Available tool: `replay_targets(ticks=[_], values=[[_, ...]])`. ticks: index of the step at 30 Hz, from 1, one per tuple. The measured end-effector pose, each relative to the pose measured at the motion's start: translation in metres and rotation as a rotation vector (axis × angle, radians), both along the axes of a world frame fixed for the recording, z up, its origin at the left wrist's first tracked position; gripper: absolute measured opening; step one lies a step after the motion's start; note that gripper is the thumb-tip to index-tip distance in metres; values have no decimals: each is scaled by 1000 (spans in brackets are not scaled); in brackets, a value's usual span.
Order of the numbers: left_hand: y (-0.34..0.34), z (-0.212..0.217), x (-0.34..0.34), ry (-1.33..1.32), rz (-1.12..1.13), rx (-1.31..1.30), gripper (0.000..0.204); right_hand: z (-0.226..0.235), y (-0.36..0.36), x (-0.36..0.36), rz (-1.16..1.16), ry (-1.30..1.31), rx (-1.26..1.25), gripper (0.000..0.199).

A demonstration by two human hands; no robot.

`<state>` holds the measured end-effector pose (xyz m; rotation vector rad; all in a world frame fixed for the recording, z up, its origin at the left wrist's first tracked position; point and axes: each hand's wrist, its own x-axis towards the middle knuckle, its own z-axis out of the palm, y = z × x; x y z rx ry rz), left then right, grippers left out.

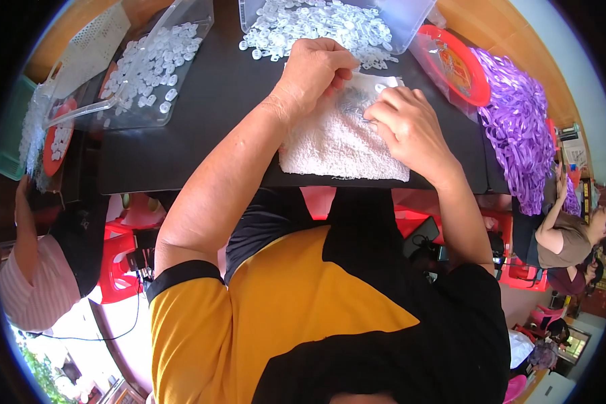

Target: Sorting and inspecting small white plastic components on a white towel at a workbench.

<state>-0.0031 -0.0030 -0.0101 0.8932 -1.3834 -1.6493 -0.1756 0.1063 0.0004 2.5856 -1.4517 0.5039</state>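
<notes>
The white towel (pixel 343 158), taken as landmark, lies flat near the front edge of the black table (pixel 202 138), directly before the wearer. Its soft nap presumably stops small parts from rolling or sliding.

On the towel's right side, the right hand (pixel 407 121) has its fingers bent inward, close to a scatter of small grey parts (pixel 347 106) at the towel's middle; whether it grips one cannot be told. A pale plastic piece (pixel 380 87) lies on the towel just beyond that hand.

Over the towel's far left corner, the left hand (pixel 316 67) has thumb and fingers drawn together in a pinch; the item between them, if any, is not discernible.

Beyond the towel, a clear bin (pixel 419 23) has its pile of translucent pieces (pixel 316 23) spread toward the hands, apparently for short reaches. Left of the towel, well apart, a clear tub (pixel 81 112) contains similar pieces. Right of it are a red tray (pixel 479 74) and, farther out, heaped purple straps (pixel 515 121).
</notes>
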Motion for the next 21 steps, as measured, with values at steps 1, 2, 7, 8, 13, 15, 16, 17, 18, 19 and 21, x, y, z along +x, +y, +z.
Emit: replay_targets(ticks=[1,2,7,8,13,15,16,17,18,19,21], values=[[0,1,0,-13,-4,-29,13,-2,3,0,-8,-18,-10,12],[0,0,0,-13,-5,-29,13,-3,5,0,-16,-37,-20,12],[0,-3,-2,-10,-13,-23,13,-4,17,-1,-13,-99,-61,10],[0,-3,-2,-9,-14,-23,13,-5,18,-2,-9,-123,-72,10],[2,-1,-2,-63,-14,-83,16,-12,9,-12,-50,-172,-136,10],[4,0,-2,-75,-13,-91,16,-15,4,-15,-73,-170,-157,11],[4,0,-2,-87,-10,-97,17,-16,1,-15,-78,-164,-161,11],[5,1,-2,-86,-11,-98,17,-16,-1,-15,-83,-158,-166,11],[5,1,-2,-88,-15,-107,17,-16,-3,-14,-84,-157,-167,11],[5,1,-1,-91,-18,-117,17,-14,-5,-12,-87,-162,-173,10],[4,0,0,-90,-21,-106,17,-13,-10,-9,-87,-167,-181,10]])
